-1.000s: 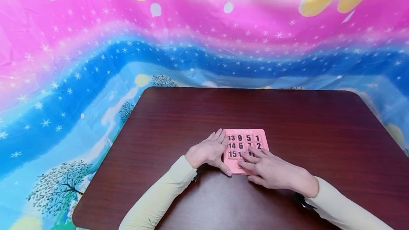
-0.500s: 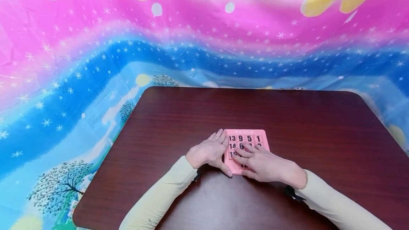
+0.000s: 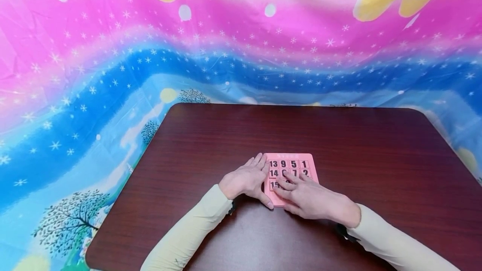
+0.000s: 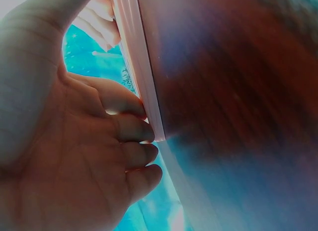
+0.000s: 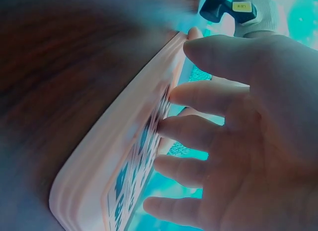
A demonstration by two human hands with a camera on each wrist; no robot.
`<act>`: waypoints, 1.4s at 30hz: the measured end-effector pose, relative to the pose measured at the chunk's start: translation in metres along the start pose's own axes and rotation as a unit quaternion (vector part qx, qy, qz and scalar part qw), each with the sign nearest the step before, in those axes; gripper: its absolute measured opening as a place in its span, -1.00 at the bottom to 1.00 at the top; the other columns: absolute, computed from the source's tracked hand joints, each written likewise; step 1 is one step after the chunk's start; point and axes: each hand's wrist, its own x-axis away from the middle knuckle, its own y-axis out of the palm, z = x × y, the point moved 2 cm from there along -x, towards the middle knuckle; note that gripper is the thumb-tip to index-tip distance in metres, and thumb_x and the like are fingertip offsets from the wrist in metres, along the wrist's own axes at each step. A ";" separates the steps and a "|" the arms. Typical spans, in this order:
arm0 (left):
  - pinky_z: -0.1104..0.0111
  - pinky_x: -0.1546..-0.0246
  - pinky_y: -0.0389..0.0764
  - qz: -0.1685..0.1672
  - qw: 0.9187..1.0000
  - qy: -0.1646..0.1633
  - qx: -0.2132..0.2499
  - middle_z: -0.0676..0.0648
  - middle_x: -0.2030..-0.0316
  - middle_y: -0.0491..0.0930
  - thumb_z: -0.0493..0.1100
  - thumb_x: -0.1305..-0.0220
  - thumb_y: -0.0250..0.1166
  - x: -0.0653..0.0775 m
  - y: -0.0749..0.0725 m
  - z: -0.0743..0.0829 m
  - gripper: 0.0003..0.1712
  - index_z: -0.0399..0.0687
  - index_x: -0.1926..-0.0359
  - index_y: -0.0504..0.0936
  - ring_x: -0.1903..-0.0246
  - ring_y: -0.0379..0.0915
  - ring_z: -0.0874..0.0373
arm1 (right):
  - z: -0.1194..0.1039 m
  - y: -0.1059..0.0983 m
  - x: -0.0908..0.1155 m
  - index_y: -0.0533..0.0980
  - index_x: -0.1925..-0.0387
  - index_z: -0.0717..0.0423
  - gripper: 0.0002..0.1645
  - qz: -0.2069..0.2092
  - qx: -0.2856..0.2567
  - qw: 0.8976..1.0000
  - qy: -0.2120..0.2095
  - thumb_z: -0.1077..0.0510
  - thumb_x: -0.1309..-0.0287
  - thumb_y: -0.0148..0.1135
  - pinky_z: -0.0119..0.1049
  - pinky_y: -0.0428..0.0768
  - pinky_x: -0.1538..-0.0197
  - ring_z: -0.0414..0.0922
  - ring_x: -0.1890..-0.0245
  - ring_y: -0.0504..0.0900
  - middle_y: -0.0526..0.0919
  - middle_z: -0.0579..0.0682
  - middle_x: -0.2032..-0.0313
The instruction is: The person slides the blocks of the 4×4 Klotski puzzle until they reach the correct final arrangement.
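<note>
A pink sliding number puzzle [image 3: 313, 163] lies flat on the table. Black numbers 13, 9, 5 and 1 show along its far row, with 14, 7, 2 and 15 partly or fully visible below. My left hand [image 3: 246, 179] rests along the puzzle's left side, thumb spread toward the near corner; in the left wrist view its fingertips [image 4: 149, 154] touch the side edge. Spread over the lower right of the board, my right hand [image 3: 310, 199] touches the tiles with its extended fingertips [image 5: 166, 125]. The lower tiles are hidden beneath it.
The dark brown wooden table [image 3: 226, 137] has rounded far corners. Behind it hangs a pink and blue cloth [image 3: 241, 53] printed with snowflakes and trees. A dark strap piece with a yellow label [image 5: 242, 6] sits at the left wrist in the right wrist view.
My right hand has moved left over the puzzle, then slightly back toward me, fingers still on the tiles. Tile 15 sits a little nearer to me. My left hand stays in place.
</note>
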 end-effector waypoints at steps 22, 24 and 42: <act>0.22 -0.58 -0.12 -0.002 1.000 -0.005 0.002 -0.25 -0.56 -0.21 0.62 0.25 0.35 -0.002 0.003 0.000 0.58 -0.24 -0.54 -0.11 -0.57 -0.33 -0.06 | -0.018 -0.007 0.010 0.47 -0.29 -0.04 -0.40 -0.017 0.022 1.000 -0.003 -0.09 -0.25 0.22 0.36 0.36 -0.28 0.17 -0.39 0.35 0.49 0.08 -0.32; 0.23 -0.58 -0.12 -0.003 1.000 -0.005 -0.001 -0.25 -0.56 -0.21 0.63 0.25 0.34 -0.002 0.003 0.000 0.58 -0.24 -0.54 -0.11 -0.57 -0.34 -0.06 | -0.015 -0.011 0.007 0.47 -0.30 -0.05 -0.41 -0.020 0.010 1.000 0.003 -0.09 -0.26 0.20 0.38 0.33 -0.29 0.17 -0.41 0.33 0.50 0.06 -0.31; 0.22 -0.58 -0.11 -0.007 1.000 -0.005 -0.004 -0.23 -0.56 -0.20 0.63 0.23 0.33 0.000 0.001 0.000 0.55 -0.22 -0.54 -0.09 -0.57 -0.33 -0.05 | 0.010 -0.014 -0.021 0.41 -0.34 0.05 -0.37 -0.037 -0.041 0.996 0.064 -0.09 -0.32 0.15 0.44 0.20 -0.34 0.23 -0.44 0.24 0.42 0.08 -0.37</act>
